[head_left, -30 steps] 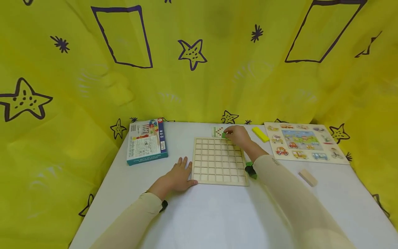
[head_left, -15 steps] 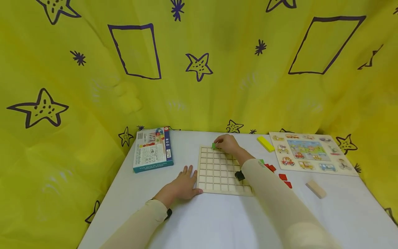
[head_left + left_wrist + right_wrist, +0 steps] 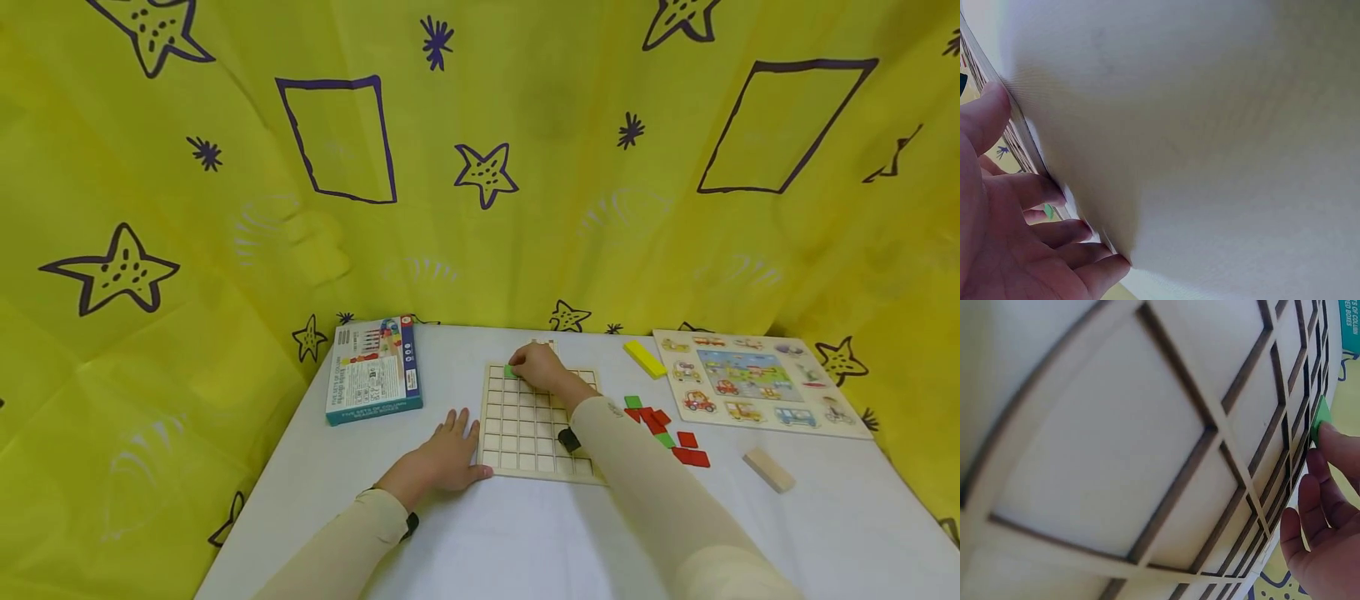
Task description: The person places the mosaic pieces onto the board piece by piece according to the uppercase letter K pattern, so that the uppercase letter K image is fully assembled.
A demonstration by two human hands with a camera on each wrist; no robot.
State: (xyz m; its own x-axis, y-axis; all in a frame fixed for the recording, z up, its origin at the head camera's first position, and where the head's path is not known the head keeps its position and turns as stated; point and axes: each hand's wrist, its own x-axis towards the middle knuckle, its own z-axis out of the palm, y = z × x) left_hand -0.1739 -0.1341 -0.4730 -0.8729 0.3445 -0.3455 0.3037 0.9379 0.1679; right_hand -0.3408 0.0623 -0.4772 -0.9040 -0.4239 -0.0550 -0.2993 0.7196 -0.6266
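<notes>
A wooden grid board lies in the middle of the white table. My right hand reaches over its far left corner and pinches a small green tile down at a cell there; the right wrist view shows the green tile at my fingertips against the grid board. My left hand rests flat on the table with straight fingers, touching the board's near left edge. In the left wrist view the left hand lies against the board's edge.
A teal game box lies at the left. Loose red and green tiles sit right of the board, with a yellow block, a vehicle picture puzzle and a plain wooden block. Yellow star-patterned cloth surrounds the table.
My right hand has carried the green tile leftward along the board's far edge and down to its far left corner. The left hand has stayed put. The head view has tilted.
</notes>
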